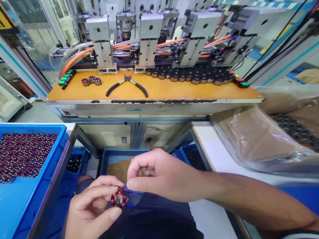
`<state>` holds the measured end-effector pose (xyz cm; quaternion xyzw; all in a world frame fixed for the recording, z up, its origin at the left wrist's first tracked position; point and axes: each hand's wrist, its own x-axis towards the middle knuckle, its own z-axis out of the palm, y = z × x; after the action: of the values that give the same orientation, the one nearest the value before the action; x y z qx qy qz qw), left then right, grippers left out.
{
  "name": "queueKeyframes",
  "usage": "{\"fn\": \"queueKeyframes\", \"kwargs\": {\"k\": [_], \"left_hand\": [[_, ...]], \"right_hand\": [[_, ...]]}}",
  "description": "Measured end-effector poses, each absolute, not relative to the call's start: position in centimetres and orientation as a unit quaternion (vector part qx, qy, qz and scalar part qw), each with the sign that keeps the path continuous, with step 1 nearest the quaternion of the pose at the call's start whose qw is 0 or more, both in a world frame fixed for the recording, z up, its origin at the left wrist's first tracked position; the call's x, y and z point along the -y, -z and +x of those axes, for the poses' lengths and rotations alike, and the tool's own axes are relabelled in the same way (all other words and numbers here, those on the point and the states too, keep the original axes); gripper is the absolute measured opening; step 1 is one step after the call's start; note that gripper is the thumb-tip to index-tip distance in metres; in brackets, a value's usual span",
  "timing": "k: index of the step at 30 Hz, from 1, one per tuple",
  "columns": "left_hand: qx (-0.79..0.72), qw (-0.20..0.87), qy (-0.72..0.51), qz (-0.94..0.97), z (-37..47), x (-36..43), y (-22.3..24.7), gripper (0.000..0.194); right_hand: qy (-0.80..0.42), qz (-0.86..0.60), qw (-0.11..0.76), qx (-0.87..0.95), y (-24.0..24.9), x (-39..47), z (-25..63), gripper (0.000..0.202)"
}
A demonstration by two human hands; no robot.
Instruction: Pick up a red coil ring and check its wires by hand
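My left hand (85, 212) pinches a small ring-shaped motor stator (114, 199) between thumb and fingers, above my lap. Red and dark copper windings circle its open middle. Thin purplish wires (131, 193) run from its upper right side toward my right hand (166, 178). That hand is closed, thumb against the curled forefinger, at the wires beside the stator. The exact pinch point is hard to make out.
On the orange ledge lie pliers (127, 78), a few loose stators (85, 82), a marker (69, 79) and a row of dark-topped parts (189, 75). Left stands a blue tray (9, 203) of stators; right, a plastic-lined carton (242, 128). Machine fixtures (151, 27) rise behind.
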<state>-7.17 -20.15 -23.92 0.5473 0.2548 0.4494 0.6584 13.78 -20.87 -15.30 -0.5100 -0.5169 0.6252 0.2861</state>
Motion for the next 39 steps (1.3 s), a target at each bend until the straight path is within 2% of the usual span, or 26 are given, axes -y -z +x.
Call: {"fn": "queueKeyframes", "kwargs": {"k": [3,8,12,24,34,39], "left_hand": [[-0.271,0.652,-0.439,0.556,-7.3,20.2,23.8,0.029],[-0.259,0.652,-0.439,0.561,-7.5,20.3,23.7,0.026],[-0.283,0.648,-0.443,0.551,-7.6,20.2,23.8,0.031],[-0.162,0.734,-0.435,0.495,-7.2,19.8,24.7,0.033],[-0.176,0.708,-0.441,0.523,-7.3,20.2,24.3,0.039],[-0.184,0.682,-0.443,0.552,-7.0,20.1,23.6,0.032]], "right_hand": [[-0.631,-0.501,0.259,0.533,15.1,20.7,13.7,0.025],[-0.594,-0.508,0.204,0.589,14.8,20.2,13.3,0.004],[-0.555,-0.493,0.187,0.644,14.2,20.2,13.2,0.008],[-0.563,-0.426,0.258,0.66,14.6,21.0,13.5,0.012],[-0.531,-0.407,0.291,0.684,14.6,21.9,13.5,0.009],[-0.484,-0.419,0.29,0.712,14.5,22.3,13.5,0.008]]}}
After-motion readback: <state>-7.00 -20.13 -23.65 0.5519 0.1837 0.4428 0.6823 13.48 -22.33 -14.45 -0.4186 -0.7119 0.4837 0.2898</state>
